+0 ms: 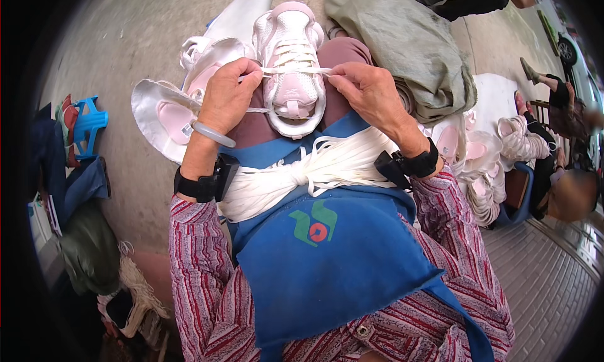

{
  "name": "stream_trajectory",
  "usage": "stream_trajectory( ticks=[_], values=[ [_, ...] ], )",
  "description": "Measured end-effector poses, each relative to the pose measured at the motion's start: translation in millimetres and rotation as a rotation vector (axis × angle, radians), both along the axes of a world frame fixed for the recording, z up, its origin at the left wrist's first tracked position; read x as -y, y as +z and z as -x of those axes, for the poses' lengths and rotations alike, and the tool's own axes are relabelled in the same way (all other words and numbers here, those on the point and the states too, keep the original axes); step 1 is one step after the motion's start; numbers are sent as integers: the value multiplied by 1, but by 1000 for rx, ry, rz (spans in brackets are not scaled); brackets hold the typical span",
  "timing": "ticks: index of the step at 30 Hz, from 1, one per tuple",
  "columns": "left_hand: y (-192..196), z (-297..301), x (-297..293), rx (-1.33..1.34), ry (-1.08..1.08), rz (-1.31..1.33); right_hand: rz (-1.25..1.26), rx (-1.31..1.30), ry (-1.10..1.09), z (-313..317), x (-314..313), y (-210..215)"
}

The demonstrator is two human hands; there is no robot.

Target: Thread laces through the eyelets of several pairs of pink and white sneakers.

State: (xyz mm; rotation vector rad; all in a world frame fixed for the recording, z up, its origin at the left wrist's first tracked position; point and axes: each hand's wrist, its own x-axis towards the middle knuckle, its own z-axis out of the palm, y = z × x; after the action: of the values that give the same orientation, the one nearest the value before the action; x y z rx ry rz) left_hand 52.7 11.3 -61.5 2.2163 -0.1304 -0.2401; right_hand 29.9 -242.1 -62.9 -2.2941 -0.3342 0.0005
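Left hand (228,98) and right hand (371,91) each pinch the soft, limp white flat lace (296,71) taut across the light pink-and-white mesh sneaker (290,54) on the lap

A blue plastic stool (90,124) stands beside a grey-green sack (412,44).

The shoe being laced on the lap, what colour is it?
The shoe is white with pale pink parts, seen in the head view.

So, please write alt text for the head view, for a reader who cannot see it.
Two hands, left hand and right hand, pull a white lace taut across a pink-and-white shoe on the person's lap. A bundle of laces lies on a blue apron; more shoes are piled at the right.
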Motion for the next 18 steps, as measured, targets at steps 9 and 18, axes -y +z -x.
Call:
stream_trajectory(
  ticks=[9,18],
  values=[
    [6,4,5,-221,123,168,-159,-47,-18,-4,2,-5],
    [-5,5,10,-105,77,149,-91,-47,-9,-6,-2,-7]
  ],
)
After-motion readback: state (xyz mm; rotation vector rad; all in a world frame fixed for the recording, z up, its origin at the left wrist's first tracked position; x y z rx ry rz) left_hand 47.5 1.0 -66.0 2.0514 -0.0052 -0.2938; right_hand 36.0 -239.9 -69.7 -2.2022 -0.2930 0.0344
